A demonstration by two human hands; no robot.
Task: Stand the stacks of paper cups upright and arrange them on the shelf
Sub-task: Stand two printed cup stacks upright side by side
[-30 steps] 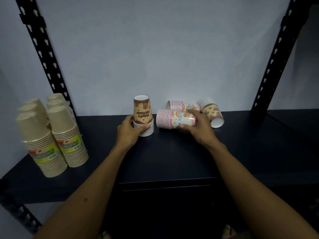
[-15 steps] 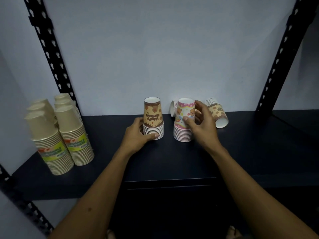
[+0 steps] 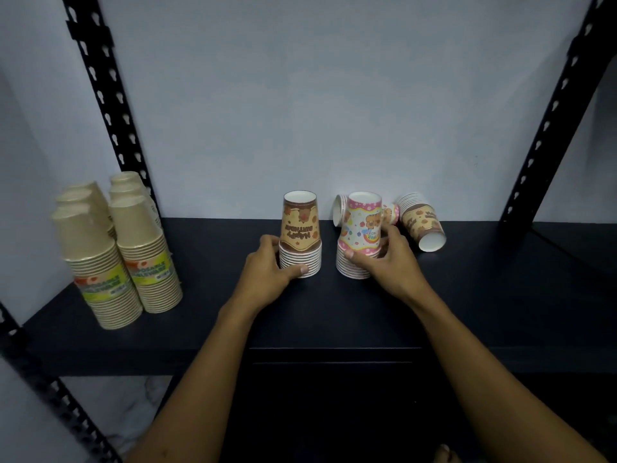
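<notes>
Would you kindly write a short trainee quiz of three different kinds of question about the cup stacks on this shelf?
1. True or false: the brown stack gripped by the left hand lies on its side.
2. How many printed stacks still lie on their sides? A one, B two, C three.
3. Fill in: the right hand grips the ___ stack.

Key: 1 false, it stands upright. 2 B: the pink lying stack behind and the brown lying stack to the right. 3 pink.
</notes>
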